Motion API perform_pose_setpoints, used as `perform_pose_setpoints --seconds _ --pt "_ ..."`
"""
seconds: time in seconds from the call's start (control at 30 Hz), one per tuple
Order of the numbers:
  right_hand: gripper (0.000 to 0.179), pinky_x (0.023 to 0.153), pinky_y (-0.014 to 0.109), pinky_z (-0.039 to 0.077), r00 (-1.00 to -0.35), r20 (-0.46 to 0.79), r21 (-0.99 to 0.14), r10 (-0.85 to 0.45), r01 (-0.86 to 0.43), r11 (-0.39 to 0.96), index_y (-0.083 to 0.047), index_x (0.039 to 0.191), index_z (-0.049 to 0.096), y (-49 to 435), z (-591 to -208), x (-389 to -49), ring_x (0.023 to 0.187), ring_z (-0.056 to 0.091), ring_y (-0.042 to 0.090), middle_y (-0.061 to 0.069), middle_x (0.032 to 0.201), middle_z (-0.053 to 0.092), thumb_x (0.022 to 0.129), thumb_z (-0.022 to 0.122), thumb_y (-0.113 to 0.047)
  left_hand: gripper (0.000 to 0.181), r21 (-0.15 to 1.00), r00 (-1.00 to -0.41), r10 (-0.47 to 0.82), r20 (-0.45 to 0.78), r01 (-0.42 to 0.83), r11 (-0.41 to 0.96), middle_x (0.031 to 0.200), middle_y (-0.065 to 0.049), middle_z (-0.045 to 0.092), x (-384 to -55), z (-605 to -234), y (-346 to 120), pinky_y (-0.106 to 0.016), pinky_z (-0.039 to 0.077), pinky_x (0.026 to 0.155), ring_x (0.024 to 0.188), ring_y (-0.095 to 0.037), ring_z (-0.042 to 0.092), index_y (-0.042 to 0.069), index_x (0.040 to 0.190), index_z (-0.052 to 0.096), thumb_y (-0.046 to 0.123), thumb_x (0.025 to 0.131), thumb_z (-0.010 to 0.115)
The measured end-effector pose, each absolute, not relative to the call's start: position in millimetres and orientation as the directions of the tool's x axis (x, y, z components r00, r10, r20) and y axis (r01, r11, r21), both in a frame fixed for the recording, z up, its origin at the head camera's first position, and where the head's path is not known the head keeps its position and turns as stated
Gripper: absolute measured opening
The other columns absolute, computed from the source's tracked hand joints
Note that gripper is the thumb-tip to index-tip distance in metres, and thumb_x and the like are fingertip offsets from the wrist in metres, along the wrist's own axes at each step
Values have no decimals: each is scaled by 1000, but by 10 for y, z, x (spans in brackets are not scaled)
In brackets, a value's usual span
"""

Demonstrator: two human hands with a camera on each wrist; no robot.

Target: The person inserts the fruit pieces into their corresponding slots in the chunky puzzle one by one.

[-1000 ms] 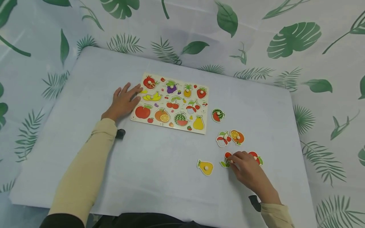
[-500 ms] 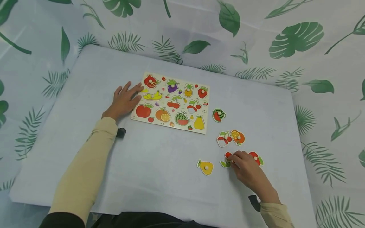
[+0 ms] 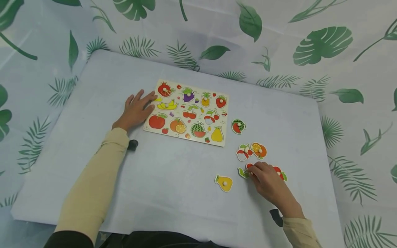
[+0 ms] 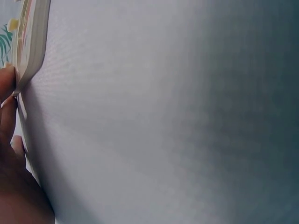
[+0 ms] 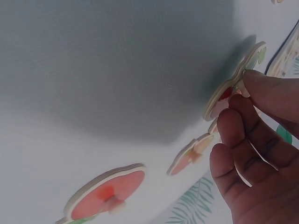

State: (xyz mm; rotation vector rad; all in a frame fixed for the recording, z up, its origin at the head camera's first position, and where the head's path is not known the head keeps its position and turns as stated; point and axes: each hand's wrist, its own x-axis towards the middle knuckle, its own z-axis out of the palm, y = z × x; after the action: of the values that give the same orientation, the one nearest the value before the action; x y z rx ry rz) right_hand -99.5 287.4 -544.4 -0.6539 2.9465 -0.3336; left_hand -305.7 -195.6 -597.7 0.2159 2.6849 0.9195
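My right hand (image 3: 268,181) pinches the knob of a cherry puzzle piece (image 5: 217,105) between thumb and fingertips. In the right wrist view the piece looks tilted, just off the white table; the fingers cover part of it in the head view. My left hand (image 3: 134,109) lies at the left edge of the wooden fruit puzzle board (image 3: 198,139), with fingers extended and fingertips on its edge. Close to the right hand lie a red apple piece (image 3: 281,175), a red-and-white fruit piece (image 3: 244,152) and an orange piece (image 3: 259,151).
A pear piece (image 3: 224,183) lies left of the right hand. Near the board's right side is a watermelon piece (image 3: 238,126). A white cloth covers the table (image 3: 173,193), and a leaf-patterned sheet (image 3: 273,20) hangs behind it.
My right hand has shifted the cherry piece slightly upward, and the piece has turned a little. My left hand stays at the board's edge.
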Motion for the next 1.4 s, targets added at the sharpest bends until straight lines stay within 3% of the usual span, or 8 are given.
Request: perform_pose_setpoints --seconds 0.3,0.97,1.4 --pt "25 93 53 60 -889 -54 -239 -455 -431 870 -1 107 76 2742 -5429 -1125 98 67 32 11 102 71 85 87 5 58 612 -947 233 -223 51 790 179 -3 16 -3054 -5960 -1954 -49 -14 129 165 -28 -7 17 170 34 30 115 46" --pt "21 84 45 62 -834 -9 -230 -551 -535 813 1 107 76 2374 -5395 -1608 92 66 30 11 98 72 88 86 1 58 623 -947 233 -221 46 781 179 -2 18 -3042 -5950 -1948 -48 -13 129 165 -27 -7 17 170 34 31 115 48" --pt "14 88 48 59 -801 2 -209 -598 -586 783 4 103 75 2234 -5366 -1980 88 66 30 13 95 71 91 82 4 58 622 -952 220 -214 41 782 179 -2 19 -3049 -5964 -1946 -46 -13 129 165 -26 -6 17 169 36 32 114 46"
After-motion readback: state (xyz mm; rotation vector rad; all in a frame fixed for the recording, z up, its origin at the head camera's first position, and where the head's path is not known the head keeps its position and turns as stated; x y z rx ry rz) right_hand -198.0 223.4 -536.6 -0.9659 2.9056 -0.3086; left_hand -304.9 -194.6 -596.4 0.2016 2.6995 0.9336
